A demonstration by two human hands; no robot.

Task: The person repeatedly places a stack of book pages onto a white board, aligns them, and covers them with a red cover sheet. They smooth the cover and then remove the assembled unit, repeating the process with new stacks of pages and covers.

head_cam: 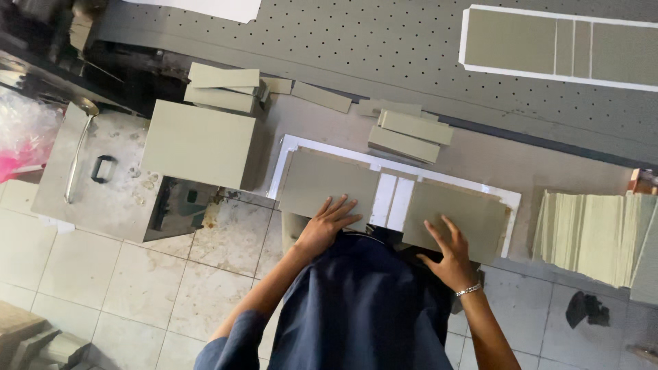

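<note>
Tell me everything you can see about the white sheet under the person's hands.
The white sheet lies flat on the grey worktable, a thin rectangle, likely paper. Two large grey boards and narrow strips between them cover most of it, leaving a white border and white gaps. The left hand and right hand press on the boards, not the sheet itself.

1. Between the two grey boards [327,179] [456,214] on the white sheet [392,199] lies an open white strip; a hand can pass there.
2. Behind the sheet, the small board stacks [409,136] block the way.
3. On the one side stands a grey box [202,142]; on the other side, a fanned pile of boards [593,236].
4. The perforated surface [384,48] beyond is mostly free.
</note>
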